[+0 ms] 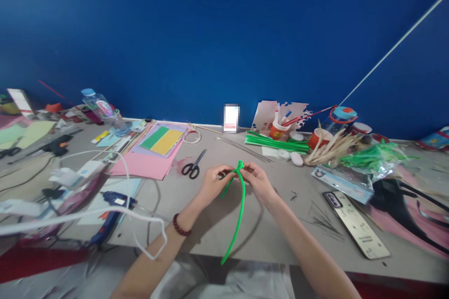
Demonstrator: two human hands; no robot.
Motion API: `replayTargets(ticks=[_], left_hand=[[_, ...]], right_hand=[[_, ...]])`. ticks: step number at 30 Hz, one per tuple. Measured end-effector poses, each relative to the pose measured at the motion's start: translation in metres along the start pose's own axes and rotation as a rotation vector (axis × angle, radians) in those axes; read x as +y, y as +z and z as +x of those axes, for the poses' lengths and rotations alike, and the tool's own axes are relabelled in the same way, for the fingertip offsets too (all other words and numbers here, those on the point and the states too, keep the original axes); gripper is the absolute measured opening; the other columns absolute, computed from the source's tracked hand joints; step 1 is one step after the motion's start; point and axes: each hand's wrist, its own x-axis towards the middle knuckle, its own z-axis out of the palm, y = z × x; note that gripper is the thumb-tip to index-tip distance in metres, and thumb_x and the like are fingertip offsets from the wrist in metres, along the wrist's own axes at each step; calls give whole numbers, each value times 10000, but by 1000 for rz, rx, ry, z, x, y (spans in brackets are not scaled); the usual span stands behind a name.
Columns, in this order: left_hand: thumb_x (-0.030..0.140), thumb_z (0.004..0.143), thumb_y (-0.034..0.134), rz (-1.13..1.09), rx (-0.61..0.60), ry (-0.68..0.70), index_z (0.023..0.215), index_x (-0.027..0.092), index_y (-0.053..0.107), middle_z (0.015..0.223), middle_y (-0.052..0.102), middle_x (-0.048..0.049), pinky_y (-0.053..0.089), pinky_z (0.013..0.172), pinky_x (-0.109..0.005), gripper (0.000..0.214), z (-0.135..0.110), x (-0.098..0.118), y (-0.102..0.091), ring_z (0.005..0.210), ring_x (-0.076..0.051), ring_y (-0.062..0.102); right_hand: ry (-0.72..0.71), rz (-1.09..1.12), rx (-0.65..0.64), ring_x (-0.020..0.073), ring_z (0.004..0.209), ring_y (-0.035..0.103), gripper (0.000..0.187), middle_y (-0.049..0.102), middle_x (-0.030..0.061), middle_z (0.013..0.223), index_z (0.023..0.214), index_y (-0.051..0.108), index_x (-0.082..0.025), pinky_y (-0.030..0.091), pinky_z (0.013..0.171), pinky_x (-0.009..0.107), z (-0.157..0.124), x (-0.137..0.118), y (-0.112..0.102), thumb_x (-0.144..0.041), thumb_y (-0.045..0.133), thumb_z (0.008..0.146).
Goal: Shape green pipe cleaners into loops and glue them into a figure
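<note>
Between my two hands, above the table's middle, is a bright green pipe cleaner (240, 212) with a knotted or twisted bit at its top. One long end hangs down toward the table's front edge, and a shorter end points down to the left. My left hand (219, 178) pinches it from the left, thumb and fingers closed near the twist. From the other side my right hand (257, 180) grips it close to the same spot. The fingertips partly hide the twisted part. Black-handled scissors (191, 168) lie on the table left of my left hand.
Green pipe cleaners (277, 141) lie in a bundle behind my hands, beside a red cup (279, 130) of markers. A phone (356, 224) lies at the right. Coloured sheets (140, 164), a blue glue gun (110, 217) and a looping white cable (105, 211) occupy the left.
</note>
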Motion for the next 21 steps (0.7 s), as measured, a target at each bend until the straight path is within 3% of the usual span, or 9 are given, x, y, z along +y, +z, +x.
replayTargets(ticks=[8,12,16,21], left_hand=[[200,803,532,187,119,113,758,174,569,726,570,-4,415,628,-236,63,-7,4,1,677,-121,515],[148,789,522,165,122,114,728,182,525,720,533,4,404,616,-240,70,-8,6,2,669,-124,501],[228,784,567,67,99,44,778,176,560,711,553,0,411,605,-248,53,-8,7,3,643,-126,498],[336,785,585,-137,4,-120,878,158,615,704,611,-20,427,551,-232,204,-5,2,2,606,-118,533]], right_hand=[[34,88,-55,154,652,639,285,654,5,755,813,605,-192,497,727,328,-1,1,1,-382,737,647],[-18,78,-82,169,760,631,293,641,7,836,870,602,-211,510,732,329,-2,3,2,-351,738,651],[-90,-28,-18,153,702,605,288,624,6,790,868,604,-206,511,653,301,-1,6,4,-360,725,657],[-146,-131,43,152,623,591,271,636,20,749,913,597,-199,492,608,302,-1,6,3,-377,661,720]])
